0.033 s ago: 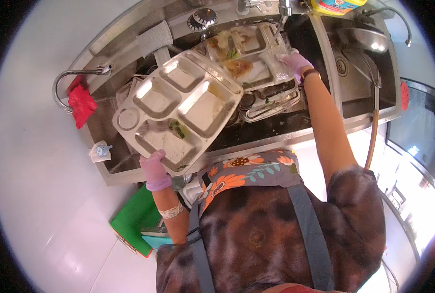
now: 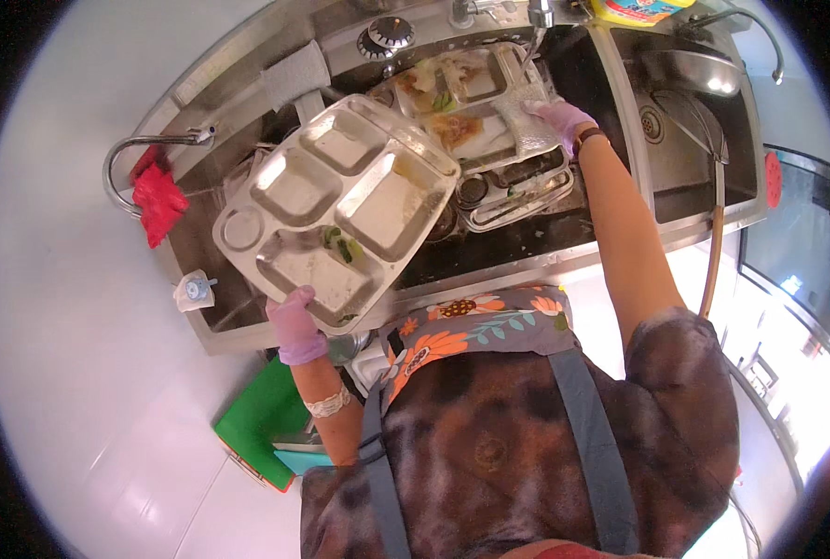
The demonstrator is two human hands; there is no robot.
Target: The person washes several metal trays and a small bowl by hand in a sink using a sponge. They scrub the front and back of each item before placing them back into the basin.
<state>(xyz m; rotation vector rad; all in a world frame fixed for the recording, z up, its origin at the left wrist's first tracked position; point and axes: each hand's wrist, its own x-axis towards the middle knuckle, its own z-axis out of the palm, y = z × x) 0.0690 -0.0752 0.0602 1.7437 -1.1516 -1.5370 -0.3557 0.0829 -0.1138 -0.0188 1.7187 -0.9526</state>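
My left hand, in a pale purple glove, pinches the near corner of a steel compartment tray. That tray is tilted over the sink's left side, and green vegetable scraps lie in its near compartment. My right hand, gloved too, is closed on a silvery-grey dishcloth, which lies over the right end of a second compartment tray. Brown food residue and a bit of green show on this second tray. Beneath it sit more steel trays with scraps, partly hidden.
A tap stands at the back, above the second tray. Another grey cloth drapes over the left divider. A red cloth hangs by the curved left tap. A second basin with a hose is at right.
The dishcloth under my right hand has shifted slightly toward me on the second tray. My left hand and its tray are almost unmoved.
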